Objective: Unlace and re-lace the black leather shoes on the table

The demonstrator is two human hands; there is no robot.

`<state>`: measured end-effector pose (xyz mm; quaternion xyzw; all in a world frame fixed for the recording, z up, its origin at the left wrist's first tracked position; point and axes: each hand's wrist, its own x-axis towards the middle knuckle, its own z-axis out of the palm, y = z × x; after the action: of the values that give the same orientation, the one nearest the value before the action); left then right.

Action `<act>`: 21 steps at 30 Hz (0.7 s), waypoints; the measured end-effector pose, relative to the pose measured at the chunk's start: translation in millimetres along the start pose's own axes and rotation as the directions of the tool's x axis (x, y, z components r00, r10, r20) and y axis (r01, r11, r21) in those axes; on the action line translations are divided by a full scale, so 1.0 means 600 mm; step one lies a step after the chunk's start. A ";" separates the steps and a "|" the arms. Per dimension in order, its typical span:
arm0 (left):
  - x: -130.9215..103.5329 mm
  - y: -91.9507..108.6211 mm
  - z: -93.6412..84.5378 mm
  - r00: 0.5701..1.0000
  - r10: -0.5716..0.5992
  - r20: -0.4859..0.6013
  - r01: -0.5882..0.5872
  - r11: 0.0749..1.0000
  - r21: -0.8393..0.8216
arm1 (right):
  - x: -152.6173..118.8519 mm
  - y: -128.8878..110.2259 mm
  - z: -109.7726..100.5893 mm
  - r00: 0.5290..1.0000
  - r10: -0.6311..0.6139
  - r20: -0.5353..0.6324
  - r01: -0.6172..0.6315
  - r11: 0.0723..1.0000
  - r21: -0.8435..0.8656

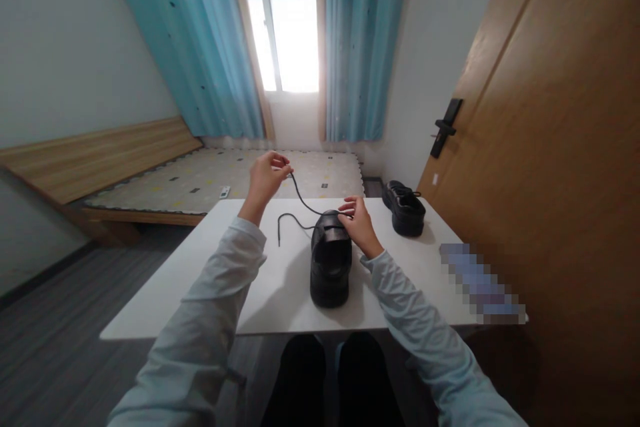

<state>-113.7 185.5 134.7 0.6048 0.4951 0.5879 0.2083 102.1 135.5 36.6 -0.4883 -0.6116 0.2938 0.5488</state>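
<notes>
A black shoe (pixel 330 273) stands on the white table (pixel 210 280), its heel toward me. My left hand (pixel 269 177) is raised to the left beyond the shoe, fingers pinched on a black shoelace (pixel 301 196). From there the lace sags down to the front of the shoe. At the shoe's right side, my right hand (pixel 359 223) has its thumb and fingers close together by the lacing; the lace runs to its fingertips. Another loose lace end (pixel 286 215) curls out over the table on the left.
A second black shoe (pixel 406 210), laced, stands at the table's far right. A pixelated blue item (pixel 480 280) lies near the right edge. Past the table are a bed (pixel 270 173) with a small white remote (pixel 225 192) and a wooden door (pixel 545 147).
</notes>
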 end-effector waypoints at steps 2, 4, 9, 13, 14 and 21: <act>-0.014 -0.020 0.003 1.000 -0.007 -0.016 0.008 0.999 0.051 | 0.003 0.004 0.000 1.000 0.028 -0.009 -0.028 0.999 0.015; -0.025 -0.038 0.004 0.999 0.035 -0.036 -0.028 0.982 0.186 | 0.003 0.003 -0.001 1.000 -0.009 0.030 0.010 1.000 -0.015; -0.047 -0.079 0.004 0.997 0.078 0.013 -0.078 0.936 0.344 | -0.008 -0.024 -0.007 0.933 -0.257 0.250 0.301 0.941 -0.156; -0.068 -0.096 0.010 0.994 -0.050 0.098 0.037 0.990 0.137 | -0.019 -0.040 -0.005 0.857 -0.317 0.406 0.428 0.877 -0.218; -0.073 -0.097 0.012 0.989 -0.066 0.133 0.055 0.995 0.087 | -0.020 -0.041 -0.003 0.844 -0.319 0.432 0.445 0.865 -0.230; -0.106 -0.093 0.013 0.880 0.021 0.474 -0.051 0.997 0.051 | -0.017 -0.030 0.005 0.846 -0.335 0.415 0.468 0.840 -0.275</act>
<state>-114.6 158.0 54.0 0.7451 0.4360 0.4108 0.2933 93.6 120.1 48.2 -0.3799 -0.8327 0.1332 0.3801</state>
